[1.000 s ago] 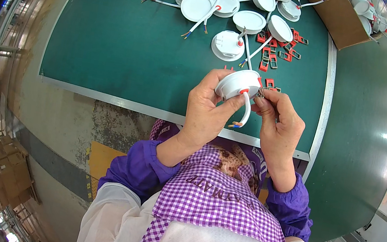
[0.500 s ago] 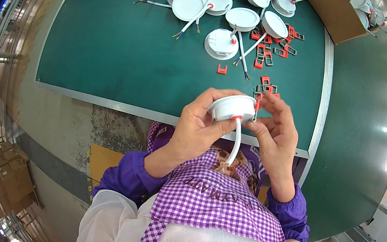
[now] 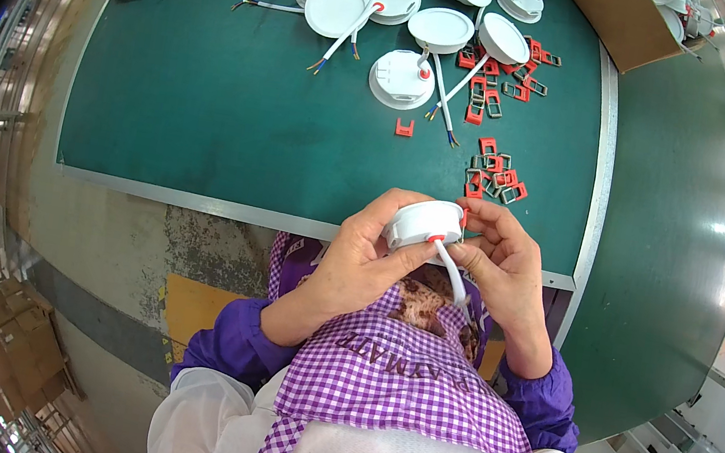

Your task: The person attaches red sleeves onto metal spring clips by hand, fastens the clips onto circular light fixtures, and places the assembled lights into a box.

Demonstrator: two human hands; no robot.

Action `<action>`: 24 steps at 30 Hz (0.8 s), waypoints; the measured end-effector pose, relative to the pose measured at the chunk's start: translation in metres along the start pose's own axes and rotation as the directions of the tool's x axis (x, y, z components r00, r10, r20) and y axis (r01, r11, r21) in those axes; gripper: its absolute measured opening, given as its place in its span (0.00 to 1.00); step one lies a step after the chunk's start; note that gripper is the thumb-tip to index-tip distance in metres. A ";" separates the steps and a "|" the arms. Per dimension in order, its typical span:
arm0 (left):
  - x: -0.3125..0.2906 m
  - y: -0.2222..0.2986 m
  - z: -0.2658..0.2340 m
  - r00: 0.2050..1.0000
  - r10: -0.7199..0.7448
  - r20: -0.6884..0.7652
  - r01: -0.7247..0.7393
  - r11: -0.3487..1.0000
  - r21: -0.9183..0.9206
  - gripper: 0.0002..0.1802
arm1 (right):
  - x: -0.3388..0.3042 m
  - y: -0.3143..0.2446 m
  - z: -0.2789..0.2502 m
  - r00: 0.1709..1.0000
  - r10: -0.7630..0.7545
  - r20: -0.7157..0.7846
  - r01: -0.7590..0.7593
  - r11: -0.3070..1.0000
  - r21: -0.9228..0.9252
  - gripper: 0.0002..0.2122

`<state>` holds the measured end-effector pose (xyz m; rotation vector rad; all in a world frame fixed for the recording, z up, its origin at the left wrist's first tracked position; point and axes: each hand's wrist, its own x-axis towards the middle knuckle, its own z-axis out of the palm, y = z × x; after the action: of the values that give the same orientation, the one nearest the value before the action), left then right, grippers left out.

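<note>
A round white downlight [image 3: 419,226], tilted, sits between both hands, just above the near edge of a green-topped table [image 3: 209,124]. Its white cable [image 3: 451,273] leaves a red collar and hangs down between the two thumbs. The left hand [image 3: 356,258] grips the housing's left side, thumb below and fingers behind. The right hand [image 3: 511,267] has its thumb and fingers pinched around a red clip with a metal spring [image 3: 464,216] at the housing's right side; whether it is seated cannot be told. Just beyond the right fingers lie loose red spring clips [image 3: 494,173], with another cluster [image 3: 501,80] farther out. Ahead of the left hand are a single red piece [image 3: 404,128], a face-down downlight [image 3: 401,80], then a heap of downlights [image 3: 337,9].
</note>
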<state>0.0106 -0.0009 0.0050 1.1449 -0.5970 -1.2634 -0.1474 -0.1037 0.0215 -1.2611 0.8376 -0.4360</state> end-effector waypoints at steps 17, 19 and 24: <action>0.001 0.007 -0.041 0.993 -0.032 -0.113 -0.019 0.908 -0.418 0.18 | 0.048 0.004 -0.012 0.909 -0.416 0.014 0.183 0.370 -0.911 0.13; 0.002 0.007 -0.039 0.993 -0.056 -0.100 0.009 0.909 -0.417 0.18 | 0.051 0.004 -0.011 0.920 -0.392 0.014 0.178 0.386 -0.905 0.13; 0.002 0.011 -0.031 0.989 -0.135 -0.058 0.107 0.930 -0.353 0.21 | 0.058 0.000 -0.015 0.971 -0.226 0.073 0.152 0.357 -0.922 0.12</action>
<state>0.0427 0.0065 0.0030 0.9388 -0.2289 -1.3578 -0.1215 -0.1545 0.0023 -2.4628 1.0376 -0.1431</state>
